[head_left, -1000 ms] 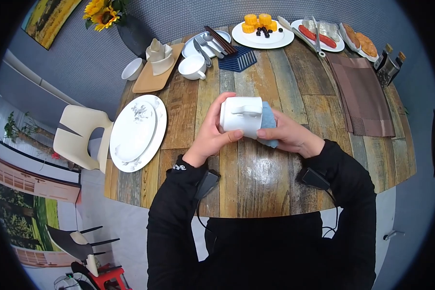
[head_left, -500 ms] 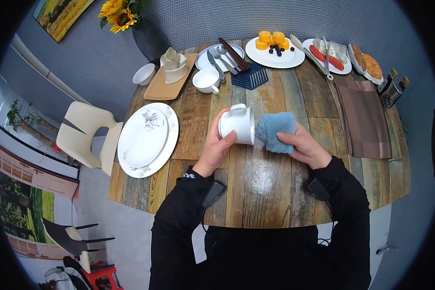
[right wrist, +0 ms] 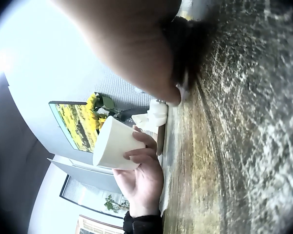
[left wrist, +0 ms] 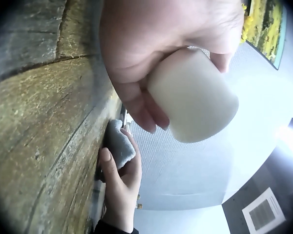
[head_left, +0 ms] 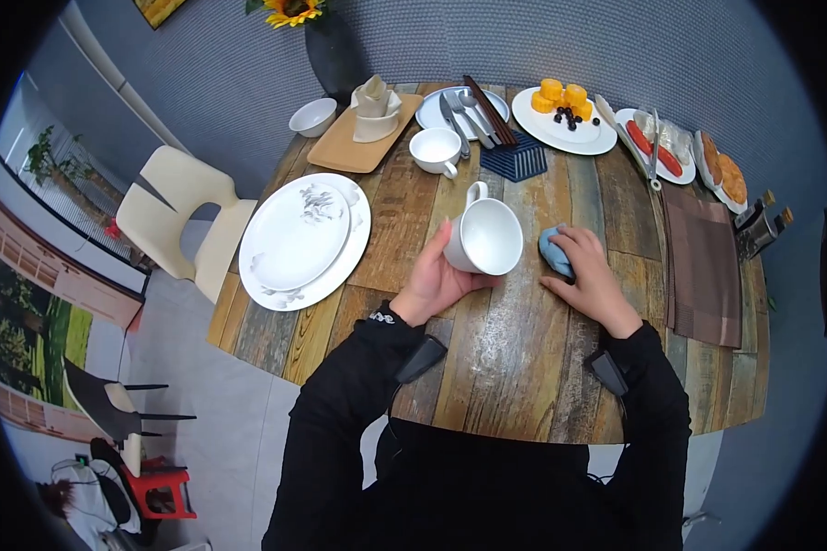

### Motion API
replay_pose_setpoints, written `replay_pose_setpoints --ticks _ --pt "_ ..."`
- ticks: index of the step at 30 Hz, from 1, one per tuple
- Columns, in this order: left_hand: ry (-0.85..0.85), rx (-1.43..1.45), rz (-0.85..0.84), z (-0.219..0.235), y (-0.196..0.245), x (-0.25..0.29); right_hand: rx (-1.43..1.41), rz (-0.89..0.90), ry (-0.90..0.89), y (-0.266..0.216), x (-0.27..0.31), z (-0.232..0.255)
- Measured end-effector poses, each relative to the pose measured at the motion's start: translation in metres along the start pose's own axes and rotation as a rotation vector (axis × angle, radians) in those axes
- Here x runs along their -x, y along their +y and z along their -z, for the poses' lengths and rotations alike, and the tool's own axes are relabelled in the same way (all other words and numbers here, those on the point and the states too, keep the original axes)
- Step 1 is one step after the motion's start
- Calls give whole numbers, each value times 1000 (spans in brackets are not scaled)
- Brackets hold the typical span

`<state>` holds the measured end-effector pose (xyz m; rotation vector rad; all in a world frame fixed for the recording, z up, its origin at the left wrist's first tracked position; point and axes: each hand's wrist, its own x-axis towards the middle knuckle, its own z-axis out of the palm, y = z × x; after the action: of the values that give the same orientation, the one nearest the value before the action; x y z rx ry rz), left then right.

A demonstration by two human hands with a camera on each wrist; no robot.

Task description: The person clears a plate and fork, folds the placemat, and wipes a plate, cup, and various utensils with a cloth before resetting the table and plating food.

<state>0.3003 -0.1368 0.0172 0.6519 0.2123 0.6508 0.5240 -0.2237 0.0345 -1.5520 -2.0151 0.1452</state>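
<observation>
A white mug [head_left: 489, 237] is held above the table by my left hand [head_left: 435, 283], its open mouth tilted toward me and its handle pointing away. In the left wrist view the fingers wrap the mug's outer wall [left wrist: 193, 97]. To the right, my right hand [head_left: 594, 277] grips a bunched blue cloth [head_left: 554, 251] down at the tabletop. Thumb and fingers lie on either side of the cloth [left wrist: 119, 144] in the left wrist view. The right wrist view shows the mug [right wrist: 116, 144] from the side, while the cloth there is lost in shadow.
Stacked patterned plates [head_left: 294, 234] lie at the left. Toward the back are a wooden tray [head_left: 345, 151] with a folded napkin, a white cup [head_left: 435, 149], a blue trivet [head_left: 515, 162] and a plate of corn [head_left: 579, 138]. A brown placemat [head_left: 705, 266] lies at the right.
The cloth has come out of the mug and moved right, down onto the table with my right hand. My left hand has turned the mug so its mouth faces me.
</observation>
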Motion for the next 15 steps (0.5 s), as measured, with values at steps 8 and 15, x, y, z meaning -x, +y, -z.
replay_pose_setpoints --ticks 8,15 --pt "-81 -10 134 7 -1 -2 -35 14 211 -13 -5 6" --pt "-53 -78 227 0 -1 4 -383 20 -66 -63 -34 26"
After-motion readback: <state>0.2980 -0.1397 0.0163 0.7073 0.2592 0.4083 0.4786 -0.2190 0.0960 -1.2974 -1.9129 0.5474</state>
